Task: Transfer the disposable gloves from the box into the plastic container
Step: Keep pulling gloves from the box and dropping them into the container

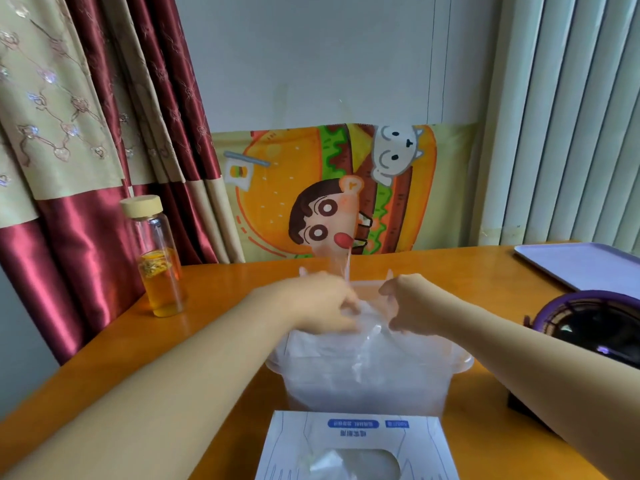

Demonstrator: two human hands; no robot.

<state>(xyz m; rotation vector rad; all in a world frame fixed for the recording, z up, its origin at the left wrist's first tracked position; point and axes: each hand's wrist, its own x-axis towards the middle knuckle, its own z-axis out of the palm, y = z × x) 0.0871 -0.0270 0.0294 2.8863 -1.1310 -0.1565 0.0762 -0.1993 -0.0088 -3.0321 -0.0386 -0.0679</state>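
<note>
Both hands [323,303] pinch filmy, crinkled gloves [367,336] over translucent container [363,382].

Orange wooden table [214,327], lidded glass bottle [161,258], plastic container [346,393], box [294,441], lilac tray [585,265], purple-rimmed round device [588,323]

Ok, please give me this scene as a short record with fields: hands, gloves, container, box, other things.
left hand: pinches the gloves above the plastic container
right hand: pinches the same gloves
plastic container: open, middle of the table, clear film inside
box: nearest the camera, clear film in its opening
other: glass bottle at left, purple tray at right
</note>
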